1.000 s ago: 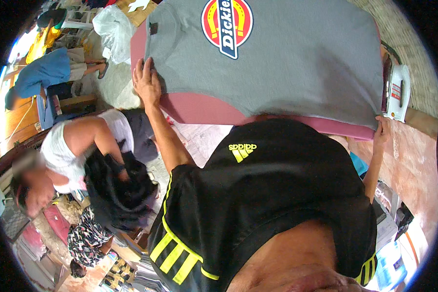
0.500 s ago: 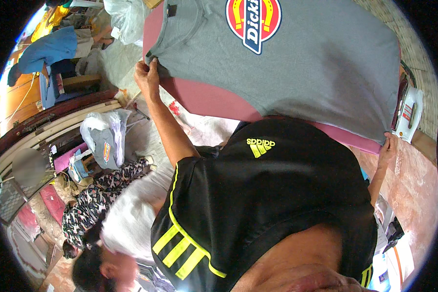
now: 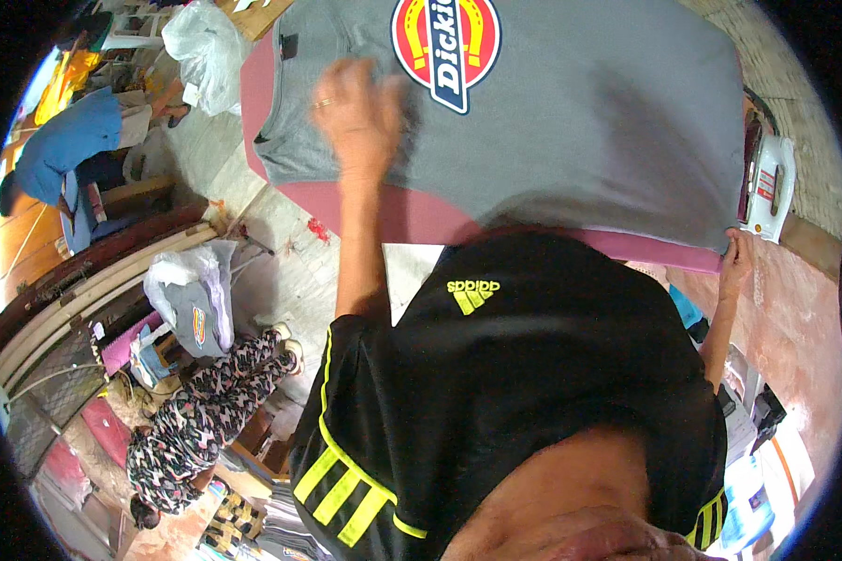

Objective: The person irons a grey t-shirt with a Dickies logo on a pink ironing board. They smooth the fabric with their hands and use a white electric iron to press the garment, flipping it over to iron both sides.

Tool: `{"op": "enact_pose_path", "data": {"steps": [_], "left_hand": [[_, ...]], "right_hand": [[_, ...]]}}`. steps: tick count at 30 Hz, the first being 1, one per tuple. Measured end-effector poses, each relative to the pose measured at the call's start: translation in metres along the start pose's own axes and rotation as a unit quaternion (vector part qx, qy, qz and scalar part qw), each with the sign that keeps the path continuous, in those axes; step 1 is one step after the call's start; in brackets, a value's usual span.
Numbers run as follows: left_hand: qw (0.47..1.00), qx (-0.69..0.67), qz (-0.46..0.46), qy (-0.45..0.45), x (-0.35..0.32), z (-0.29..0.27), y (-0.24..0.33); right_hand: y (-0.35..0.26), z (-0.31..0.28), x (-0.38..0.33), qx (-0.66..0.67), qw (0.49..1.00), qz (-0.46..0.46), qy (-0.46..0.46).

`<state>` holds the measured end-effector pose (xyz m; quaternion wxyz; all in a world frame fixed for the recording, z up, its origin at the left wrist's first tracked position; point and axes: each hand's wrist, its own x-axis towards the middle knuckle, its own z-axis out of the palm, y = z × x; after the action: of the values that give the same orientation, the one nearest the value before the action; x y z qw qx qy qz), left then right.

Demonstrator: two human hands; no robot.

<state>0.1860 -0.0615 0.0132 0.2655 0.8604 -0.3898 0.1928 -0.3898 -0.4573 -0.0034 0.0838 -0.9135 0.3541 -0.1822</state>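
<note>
A grey T-shirt [image 3: 571,122] with a red, yellow and dark blue printed emblem lies spread over a dark pink padded board [image 3: 412,213]. My left hand [image 3: 355,117], a ring on one finger, is over the shirt between its neckline and the emblem. Its fingers are apart and slightly smeared by motion, with nothing held. At the shirt's near right corner, my right hand [image 3: 737,257] pinches the hem by the board's edge. Just beyond that hand stands a white iron [image 3: 770,192].
A clear plastic bag [image 3: 201,56] lies beyond the board's left end. Left of me, a person in patterned clothes [image 3: 192,421] is near a bagged grey garment [image 3: 196,318]. Farther left, a person in a blue shirt [image 3: 75,136] bends over. Folded garments [image 3: 295,533] are stacked at lower left.
My left hand has let go of the shirt's neck edge and moved right onto the cloth. My right hand keeps its hold on the hem. A person in white at lower left has left the view.
</note>
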Motion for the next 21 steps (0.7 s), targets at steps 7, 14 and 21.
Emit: {"op": "enact_pose_path", "data": {"steps": [7, 14, 21], "left_hand": [[0.993, 0.101, -0.009, -0.059, 0.04, 0.056, -0.016], [0.967, 0.214, -0.102, -0.094, 0.057, 0.06, -0.051], [0.96, -0.05, 0.219, -0.17, -0.013, 0.072, 0.195]], "right_hand": [[-0.008, -0.004, -0.006, -0.005, 1.0, 0.001, 0.007], [-0.022, 0.008, 0.004, 0.005, 0.999, 0.023, 0.034], [-0.046, -0.007, -0.004, 0.083, 0.989, 0.096, 0.071]]}}
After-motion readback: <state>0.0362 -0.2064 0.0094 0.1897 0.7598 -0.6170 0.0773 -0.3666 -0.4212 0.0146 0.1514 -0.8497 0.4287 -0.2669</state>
